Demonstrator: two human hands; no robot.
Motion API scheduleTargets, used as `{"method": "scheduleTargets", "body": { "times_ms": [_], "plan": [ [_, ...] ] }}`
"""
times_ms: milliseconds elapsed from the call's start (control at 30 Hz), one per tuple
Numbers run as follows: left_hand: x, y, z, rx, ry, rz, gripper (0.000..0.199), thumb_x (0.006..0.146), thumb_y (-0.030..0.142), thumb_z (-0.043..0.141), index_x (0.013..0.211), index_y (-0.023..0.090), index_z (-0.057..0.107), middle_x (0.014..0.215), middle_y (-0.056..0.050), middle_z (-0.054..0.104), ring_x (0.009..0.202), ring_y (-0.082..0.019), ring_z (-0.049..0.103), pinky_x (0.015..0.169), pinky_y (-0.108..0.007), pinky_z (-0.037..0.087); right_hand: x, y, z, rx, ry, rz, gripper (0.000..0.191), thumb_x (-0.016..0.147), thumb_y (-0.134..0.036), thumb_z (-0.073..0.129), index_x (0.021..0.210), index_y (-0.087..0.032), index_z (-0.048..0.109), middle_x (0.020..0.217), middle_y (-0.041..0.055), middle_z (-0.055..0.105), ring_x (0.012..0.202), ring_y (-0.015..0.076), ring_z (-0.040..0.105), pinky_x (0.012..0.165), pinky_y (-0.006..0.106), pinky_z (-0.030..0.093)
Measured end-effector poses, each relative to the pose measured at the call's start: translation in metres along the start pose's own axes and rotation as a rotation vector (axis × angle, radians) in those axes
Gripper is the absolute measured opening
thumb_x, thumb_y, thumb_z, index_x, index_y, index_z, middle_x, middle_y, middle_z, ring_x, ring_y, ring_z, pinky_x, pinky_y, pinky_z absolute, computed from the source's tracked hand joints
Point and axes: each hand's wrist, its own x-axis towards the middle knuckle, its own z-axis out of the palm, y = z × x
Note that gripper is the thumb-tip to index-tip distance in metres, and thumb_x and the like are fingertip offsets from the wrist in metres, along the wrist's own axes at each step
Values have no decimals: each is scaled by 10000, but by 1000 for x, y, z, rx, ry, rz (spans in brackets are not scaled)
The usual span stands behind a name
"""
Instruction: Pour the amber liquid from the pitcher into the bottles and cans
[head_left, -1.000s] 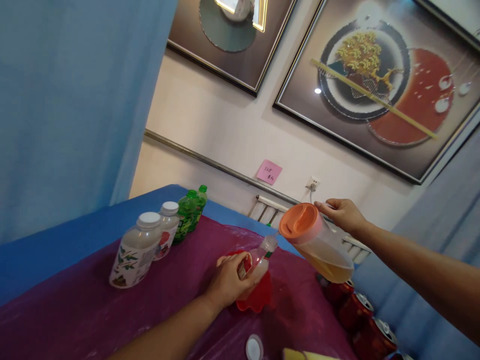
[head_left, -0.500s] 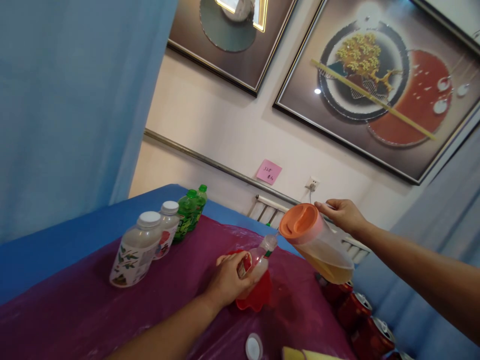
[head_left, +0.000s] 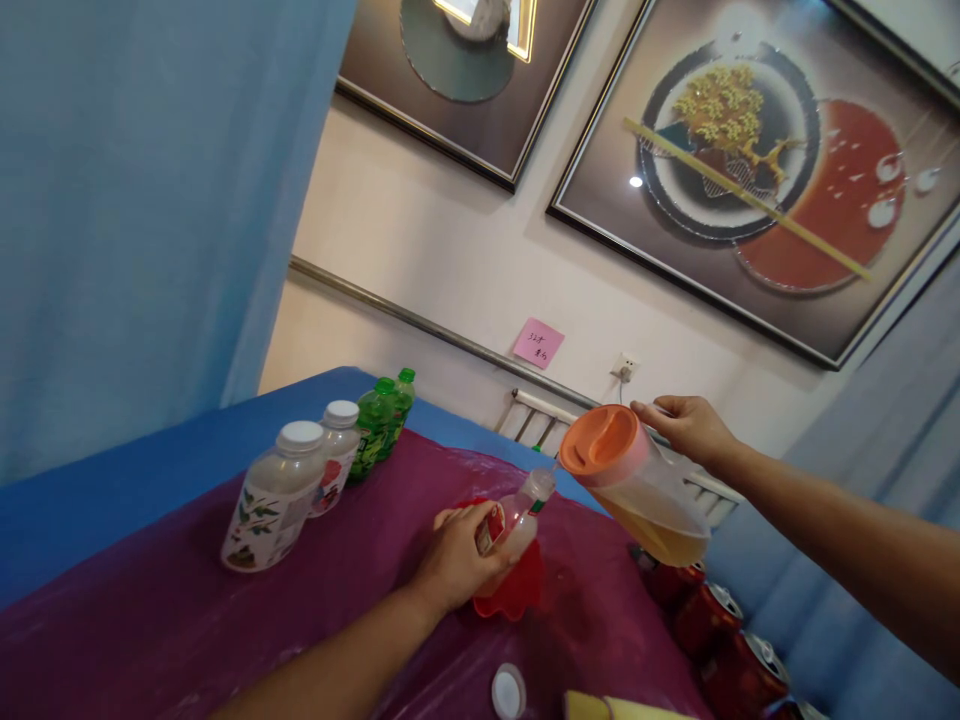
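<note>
My left fingers (head_left: 469, 518) grip the bottle (head_left: 516, 517) above the red dish (head_left: 511, 602) while my right fingers (head_left: 673, 407) clasp the tilted pitcher (head_left: 645, 495), so I'd pour thinly, spout (head_left: 562, 462) centred over the bottle's mouth (head_left: 541, 481).

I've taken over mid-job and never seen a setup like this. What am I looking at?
No machine here: these are a person's two bare hands. Every picture comes from one head-worn camera looking forward and down. The left hand holds a clear bottle over a red dish; the right hand tilts an orange-lidded jug at its mouth. On the purple sheet stand white-capped bottles and green bottles. Nearer lie a white cap and something yellow, partly cut off. Red cans line the right.
</note>
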Motion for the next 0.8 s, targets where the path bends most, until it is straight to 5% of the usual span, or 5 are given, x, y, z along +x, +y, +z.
{"method": "scheduleTargets", "body": {
  "times_ms": [800],
  "plan": [
    [0,1,0,2,6,-1,407,685,445,817,1035,276,696,1103,-20,769,1043,-269,669,1001,-406,409,-2,2,-1,-14,10,-21,631,763,-754,600,549,-250,286,548,-70,197,505,89,200,450,258,156]
  ]
}}
